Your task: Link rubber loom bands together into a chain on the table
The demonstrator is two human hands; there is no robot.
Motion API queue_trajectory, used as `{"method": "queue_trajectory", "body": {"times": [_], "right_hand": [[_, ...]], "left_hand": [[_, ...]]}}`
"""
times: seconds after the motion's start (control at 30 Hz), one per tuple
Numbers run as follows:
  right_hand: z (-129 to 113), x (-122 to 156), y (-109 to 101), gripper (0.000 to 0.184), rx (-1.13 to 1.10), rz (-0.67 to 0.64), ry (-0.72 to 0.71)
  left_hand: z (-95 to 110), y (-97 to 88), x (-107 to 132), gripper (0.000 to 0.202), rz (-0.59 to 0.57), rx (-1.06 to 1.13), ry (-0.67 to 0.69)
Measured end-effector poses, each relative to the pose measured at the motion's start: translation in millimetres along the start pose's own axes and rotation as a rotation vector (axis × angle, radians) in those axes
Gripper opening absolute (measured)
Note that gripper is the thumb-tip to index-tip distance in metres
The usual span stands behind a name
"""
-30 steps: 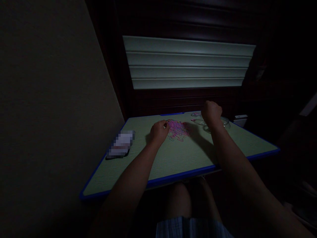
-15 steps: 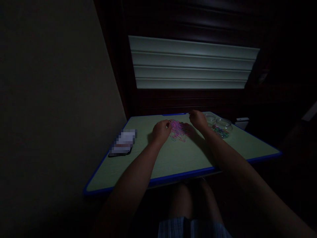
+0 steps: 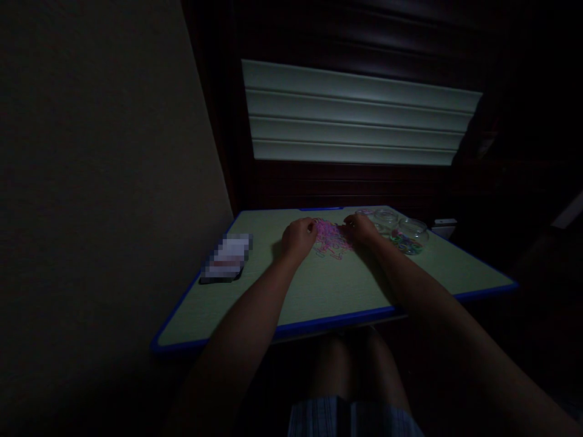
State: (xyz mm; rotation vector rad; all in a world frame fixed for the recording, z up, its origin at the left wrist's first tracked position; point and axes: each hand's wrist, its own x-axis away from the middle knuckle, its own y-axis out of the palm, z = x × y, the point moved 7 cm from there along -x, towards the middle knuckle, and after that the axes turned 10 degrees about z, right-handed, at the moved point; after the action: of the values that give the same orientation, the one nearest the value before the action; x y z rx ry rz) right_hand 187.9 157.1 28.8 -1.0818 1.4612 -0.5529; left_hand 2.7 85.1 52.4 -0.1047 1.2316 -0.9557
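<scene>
A loose pile of mostly pink and purple paper clips (image 3: 330, 233) lies on the pale table (image 3: 337, 282). At the pile's left edge is my left hand (image 3: 298, 238), its thumb and fingers curled together; anything between them is too small and dark to make out. My right hand (image 3: 362, 230) is down at the right edge of the pile, fingers bent inward toward the clips, their tips partly hidden. Just right of that hand stands a clear glass jar (image 3: 411, 227) with multicoloured clips at its bottom. A second clear jar (image 3: 386, 216) stands behind it.
Beyond my right hand, another low container (image 3: 364, 212) shows something pinkish. A phone-like object (image 3: 226, 258) with a blurred-out screen lies at the table's left. Blue edging (image 3: 337, 320) rims the table. A wall (image 3: 113, 182) rises on the left, and dark panelling stands behind.
My right hand has come down and slightly nearer, from above the back of the pile to its right edge. My left hand has stayed in about the same place.
</scene>
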Motion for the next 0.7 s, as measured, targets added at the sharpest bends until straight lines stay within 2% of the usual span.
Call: {"method": "queue_trajectory", "body": {"times": [0.23, 0.37, 0.7], "right_hand": [[5, -2, 10, 0.033, 0.013, -0.047, -0.001], [8, -4, 13, 0.038, -0.017, -0.022, -0.013], [10, -6, 12, 0.035, -0.008, 0.014, 0.037]], "left_hand": [[1, -1.4, 0, 0.022, -0.010, -0.016, -0.011], [1, -0.7, 1, 0.022, -0.009, -0.015, -0.005], [0, -0.6, 1, 0.021, -0.007, -0.010, -0.013]]}}
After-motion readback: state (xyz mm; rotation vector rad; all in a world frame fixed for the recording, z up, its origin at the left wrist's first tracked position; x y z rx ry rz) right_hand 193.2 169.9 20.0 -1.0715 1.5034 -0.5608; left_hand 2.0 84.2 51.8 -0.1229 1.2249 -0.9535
